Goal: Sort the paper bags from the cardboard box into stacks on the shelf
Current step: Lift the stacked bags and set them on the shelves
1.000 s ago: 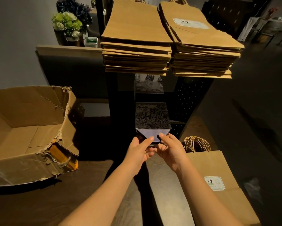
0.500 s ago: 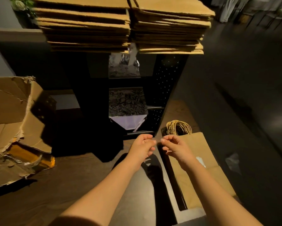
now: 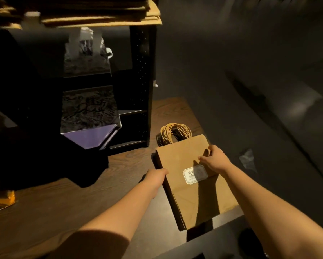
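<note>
Both hands now close on a flat stack of brown paper bags (image 3: 192, 186) lying on the dark wooden worktop (image 3: 82, 199): the left hand (image 3: 155, 177) grips the stack's left edge, fingers tucked out of sight beneath it, while the right hand (image 3: 215, 159) curls over the upper right corner, thumb laid on the top bag's face. Half a second ago the 2 hands hovered empty and close together, just left of the bags' twisted paper handles (image 3: 174, 133); 1 second ago they met in front of the black shelf unit (image 3: 142, 81), clear of the bags. They have since parted, dropped and shifted right to bracket the stack, and the head camera has tipped down, so the bags already stacked on the shelf top (image 3: 100, 14) show only as a blurred band along the upper edge of the view. A white price sticker (image 3: 194, 173) marks the top bag. How many bags lie in the stack cannot be counted, though dark layered edges show along its left side. The grasp suggests the pick-up stage of another round of sorting; the stack rests flat and has not yet left the worktop. The cardboard box is all but out of view, only a torn orange scrap (image 3: 1, 200) showing at far left.
</note>
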The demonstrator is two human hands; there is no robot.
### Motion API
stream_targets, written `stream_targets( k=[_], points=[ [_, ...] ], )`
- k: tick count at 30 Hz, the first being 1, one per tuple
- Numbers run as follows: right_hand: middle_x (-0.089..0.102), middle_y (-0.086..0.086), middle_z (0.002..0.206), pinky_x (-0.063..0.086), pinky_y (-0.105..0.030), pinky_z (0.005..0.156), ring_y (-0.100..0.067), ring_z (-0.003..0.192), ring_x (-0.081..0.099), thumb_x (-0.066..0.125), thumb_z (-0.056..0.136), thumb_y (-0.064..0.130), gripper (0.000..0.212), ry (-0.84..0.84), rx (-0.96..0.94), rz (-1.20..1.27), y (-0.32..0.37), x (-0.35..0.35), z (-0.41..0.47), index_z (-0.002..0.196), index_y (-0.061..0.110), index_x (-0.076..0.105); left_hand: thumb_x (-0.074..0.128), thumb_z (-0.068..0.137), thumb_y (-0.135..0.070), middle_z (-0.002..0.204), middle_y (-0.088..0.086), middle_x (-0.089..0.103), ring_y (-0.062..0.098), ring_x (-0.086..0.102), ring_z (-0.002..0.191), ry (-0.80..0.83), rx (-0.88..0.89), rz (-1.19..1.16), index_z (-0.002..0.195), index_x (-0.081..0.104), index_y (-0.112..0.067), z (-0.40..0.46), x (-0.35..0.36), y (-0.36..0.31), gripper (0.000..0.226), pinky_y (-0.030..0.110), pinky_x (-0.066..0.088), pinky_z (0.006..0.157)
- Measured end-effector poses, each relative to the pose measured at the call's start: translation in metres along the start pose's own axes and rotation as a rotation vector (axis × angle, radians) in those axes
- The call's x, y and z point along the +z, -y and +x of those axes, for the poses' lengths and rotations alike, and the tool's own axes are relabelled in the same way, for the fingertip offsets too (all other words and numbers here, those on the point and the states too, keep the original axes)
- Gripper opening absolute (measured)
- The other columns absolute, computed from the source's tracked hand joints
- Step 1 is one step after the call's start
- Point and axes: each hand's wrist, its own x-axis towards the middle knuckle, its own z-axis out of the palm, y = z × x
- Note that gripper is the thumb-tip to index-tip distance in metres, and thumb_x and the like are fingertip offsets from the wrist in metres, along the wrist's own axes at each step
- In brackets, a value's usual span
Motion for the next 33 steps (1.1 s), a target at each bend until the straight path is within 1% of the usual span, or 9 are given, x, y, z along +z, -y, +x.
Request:
stream_targets(
  k=[2,8,10,13,18,22,25,28,33],
  points=[
    [0.048,-0.011,0.136,0.052,-0.028,0.078,-0.028,0.113,0.057,0.068,0.087,0.040,0.072,0.014,0.068,0.010,-0.010,-0.001,0.010,0.142,0.012,0.032,0.058,0.092,-0.021,0.088,0.002,0.057,0.014,0.052,0.079,0.026,-0.054,-0.048,0.102,0.057,-0.013,0.005,0.006,0.003,0.013,0.029,0.047,0.083],
    [0.048,-0.010,0.138,0.050,-0.040,0.098,-0.031,0.118,0.053,0.071,0.081,0.049,0.077,0.130,0.240,0.214,-0.035,0.008,0.022,0.139,0.013,0.036,0.064,0.089,-0.022,0.093,-0.001,0.060,0.012,0.055,0.084,0.023,-0.069,-0.120,0.095,0.058,-0.018,0.019,0.016,0.007,0.010,0.034,0.043,0.103],
    [0.051,-0.009,0.134,0.049,-0.041,0.098,-0.030,0.117,0.054,0.073,0.078,0.051,0.075,0.138,0.254,0.273,-0.039,0.012,0.022,0.135,0.014,0.041,0.066,0.087,-0.022,0.091,-0.001,0.060,0.011,0.054,0.082,0.005,-0.070,-0.128,0.089,0.055,-0.020,0.022,0.018,0.008,0.010,0.031,0.046,0.094],
    [0.055,-0.009,0.128,0.050,-0.039,0.090,-0.028,0.110,0.057,0.072,0.076,0.056,0.074,0.147,0.317,0.338,-0.043,0.016,0.022,0.131,0.014,0.045,0.068,0.085,-0.025,0.093,0.003,0.067,0.015,0.060,0.081,-0.002,-0.045,-0.110,0.098,0.060,-0.017,0.024,0.020,0.010,0.017,0.025,0.045,0.063],
    [0.065,-0.004,0.107,0.051,-0.033,0.075,-0.022,0.089,0.065,0.061,0.081,0.064,0.054,0.261,0.371,0.479,-0.042,0.018,0.012,0.110,0.018,0.057,0.073,0.068,-0.038,0.102,0.007,0.070,0.025,0.068,0.089,-0.034,0.045,-0.068,0.114,0.062,-0.017,0.030,0.020,0.017,0.052,0.037,0.059,0.073],
    [0.070,-0.004,0.100,0.051,-0.026,0.061,-0.021,0.084,0.071,0.058,0.083,0.063,0.051,0.276,0.286,0.596,-0.044,0.015,0.002,0.108,0.019,0.060,0.073,0.083,-0.028,0.110,0.003,0.069,0.022,0.067,0.097,-0.012,0.172,-0.041,0.117,0.058,-0.021,0.027,0.010,0.019,0.038,0.047,0.055,0.088],
    [0.070,-0.004,0.107,0.057,-0.034,0.076,-0.023,0.092,0.071,0.063,0.082,0.057,0.048,0.254,0.154,0.719,-0.042,0.009,-0.002,0.114,0.023,0.056,0.068,0.089,-0.024,0.115,-0.004,0.067,0.018,0.063,0.106,0.011,0.285,0.015,0.122,0.055,-0.025,0.021,0.004,0.012,0.036,0.046,0.049,0.097],
    [0.067,-0.005,0.117,0.053,-0.046,0.094,-0.025,0.102,0.069,0.071,0.070,0.058,0.064,0.257,0.049,0.800,-0.037,-0.007,-0.005,0.123,0.025,0.053,0.069,0.089,-0.023,0.115,-0.006,0.066,0.017,0.062,0.108,0.020,0.373,0.072,0.119,0.053,-0.027,0.014,-0.002,-0.004,0.034,0.045,0.048,0.099],
    [0.067,0.000,0.118,0.051,-0.052,0.095,-0.026,0.108,0.064,0.074,0.071,0.058,0.062,0.070,-0.098,0.922,-0.019,-0.033,-0.014,0.123,0.033,0.055,0.077,0.081,-0.025,0.125,-0.005,0.059,0.015,0.056,0.115,0.048,0.484,0.268,0.123,0.041,-0.031,0.005,-0.009,-0.034,0.055,0.041,0.045,0.103]
  ],
)
